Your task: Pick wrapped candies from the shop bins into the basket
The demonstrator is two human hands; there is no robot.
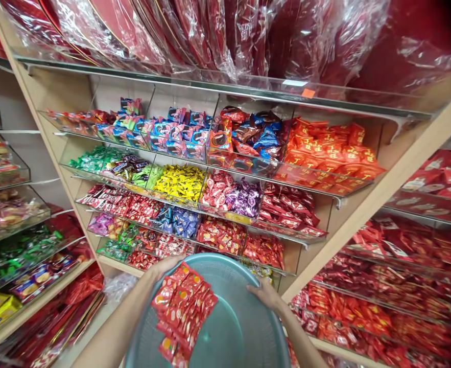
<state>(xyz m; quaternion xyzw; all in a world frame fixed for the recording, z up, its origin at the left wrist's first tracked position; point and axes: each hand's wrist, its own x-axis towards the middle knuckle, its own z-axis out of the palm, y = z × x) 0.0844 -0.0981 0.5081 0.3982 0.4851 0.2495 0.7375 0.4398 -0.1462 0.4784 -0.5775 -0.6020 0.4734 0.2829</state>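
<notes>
A round grey-green plastic basin (233, 327) is held low in front of me. My left hand (167, 267) grips its far left rim, with most of the fingers hidden behind the edge. On the right rim my right hand (265, 294) is closed, the thumb over the inside and the other fingers out of sight outside. A heap of red candy packets (187, 309) lies in the left half of the basin. Just beyond the rim, the lowest shelf bins hold red packets (263, 249) and green-wrapped candies (121, 243).
Glass-fronted shelves (225, 176) ahead hold many wrapped sweets, including yellow candies (179, 183) and orange packets (328, 153). Plastic-wrapped red items (194, 36) crowd the top shelf. More stocked shelves flank both sides; a wooden upright (378, 189) slants at right.
</notes>
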